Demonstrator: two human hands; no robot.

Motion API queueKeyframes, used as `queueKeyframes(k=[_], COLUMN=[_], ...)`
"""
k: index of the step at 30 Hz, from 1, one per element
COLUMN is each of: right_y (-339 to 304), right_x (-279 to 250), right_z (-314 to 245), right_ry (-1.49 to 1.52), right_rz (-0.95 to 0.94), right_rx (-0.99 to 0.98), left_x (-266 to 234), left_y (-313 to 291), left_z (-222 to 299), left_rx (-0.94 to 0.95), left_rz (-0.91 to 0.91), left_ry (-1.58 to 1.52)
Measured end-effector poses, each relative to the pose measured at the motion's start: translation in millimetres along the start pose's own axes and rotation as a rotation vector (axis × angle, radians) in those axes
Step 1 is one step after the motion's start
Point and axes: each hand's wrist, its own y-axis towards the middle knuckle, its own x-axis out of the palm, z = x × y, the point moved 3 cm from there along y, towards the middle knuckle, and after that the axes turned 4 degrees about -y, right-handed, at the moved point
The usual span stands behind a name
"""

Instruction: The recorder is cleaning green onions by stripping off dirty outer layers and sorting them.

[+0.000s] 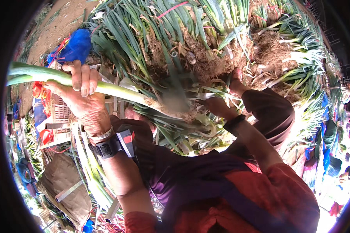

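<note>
My left hand [85, 95] is wrapped round a long leek [122, 91], its green leaves sticking out to the left and its pale shank slanting down to the right. The root end lies near my right hand [218, 107], above a litter of loose leaves. The fingers of my right hand are curled in at a whitish piece beside the roots; what they grip is too blurred to make out. Peeled leaves and stalks [175, 134] lie between my legs, under the held leek.
Rooted leeks [124, 42] are heaped in front, some bundled with pink ties. More leeks [307, 62] line the right side. A blue plastic bag [78, 43] and a slatted crate [60, 110] stand at left. Trimmed stalks [91, 167] and brown paper [64, 182] lie near my left forearm.
</note>
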Motion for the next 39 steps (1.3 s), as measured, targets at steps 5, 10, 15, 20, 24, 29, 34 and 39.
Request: queueKeyframes(k=[5,10,15,20,24,29,34,39], right_y=[23,27,25,21,14,17,17,-17], right_x=[-86,-101,-102,-104,-107,-89,-75,-71], right_z=[-168,-218,-218,-221,-220,-183,-181,-145], right_ry=[0.593,0.395,0.349,0.287,0.28,1.008,2.081,0.518], right_rz=[0.093,0.23,0.3,0.268,0.284,0.361,-0.096,0.436], right_rx=[-0.298,-0.517,-0.539,-0.565,-0.658,-0.294,-0.03,-0.327], left_x=[-10,-1,-3,-3,-12,-24,-26,-36], left_y=[-4,6,7,5,7,8,7,-2], left_z=[-1,-22,-25,-27,-23,-3,5,26], left_rx=[0.011,-0.063,-0.084,-0.071,0.022,0.155,0.181,0.209], left_rz=[0.033,-0.061,-0.065,0.042,0.262,0.433,0.307,0.353], left_ry=[0.025,-0.031,-0.045,-0.035,0.226,0.351,0.208,0.359])
